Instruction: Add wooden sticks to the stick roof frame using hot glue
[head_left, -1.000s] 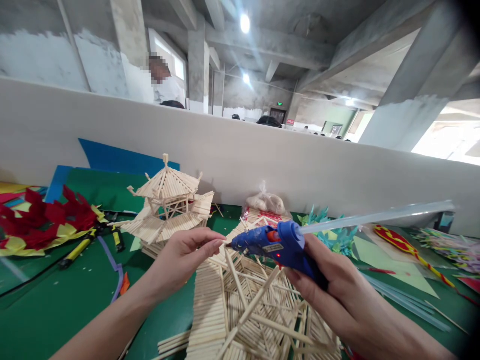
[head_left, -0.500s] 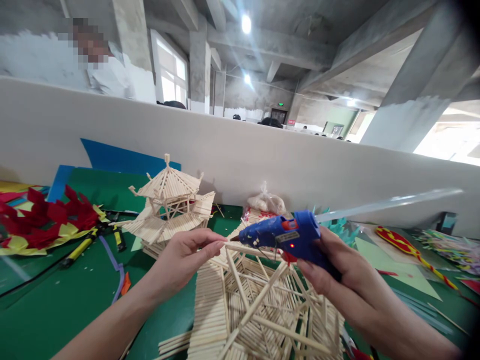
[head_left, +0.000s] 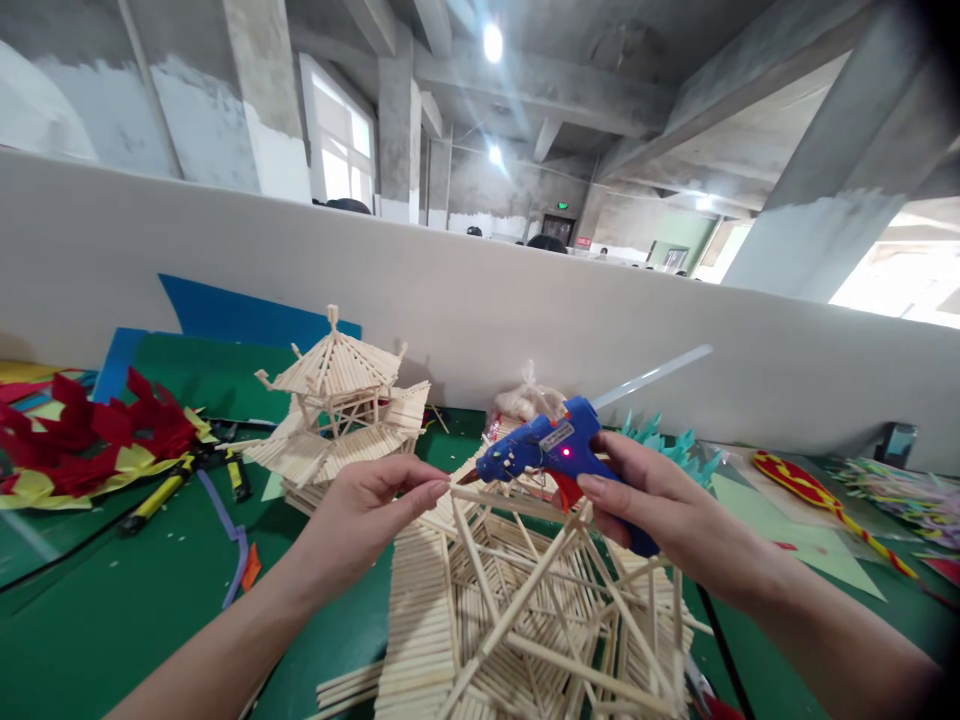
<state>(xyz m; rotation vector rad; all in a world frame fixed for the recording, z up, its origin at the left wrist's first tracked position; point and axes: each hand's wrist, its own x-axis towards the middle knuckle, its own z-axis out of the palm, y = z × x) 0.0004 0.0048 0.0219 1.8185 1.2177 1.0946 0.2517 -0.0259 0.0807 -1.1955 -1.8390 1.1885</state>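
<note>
Our left hand (head_left: 367,510) pinches a stick (head_left: 510,500) on the frame (head_left: 525,610) while our right hand (head_left: 660,510) grips the glue gun (head_left: 547,450) (red light on).

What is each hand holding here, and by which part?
The right hand grips the blue glue gun by its handle. The left hand pinches the end of a thin wooden stick on the stick frame.

Finished stick pavilion (head_left: 337,405), red and yellow paper flowers (head_left: 90,440), blue sheet (head_left: 240,315), white partition (head_left: 465,300), bagged items (head_left: 529,400)
</note>
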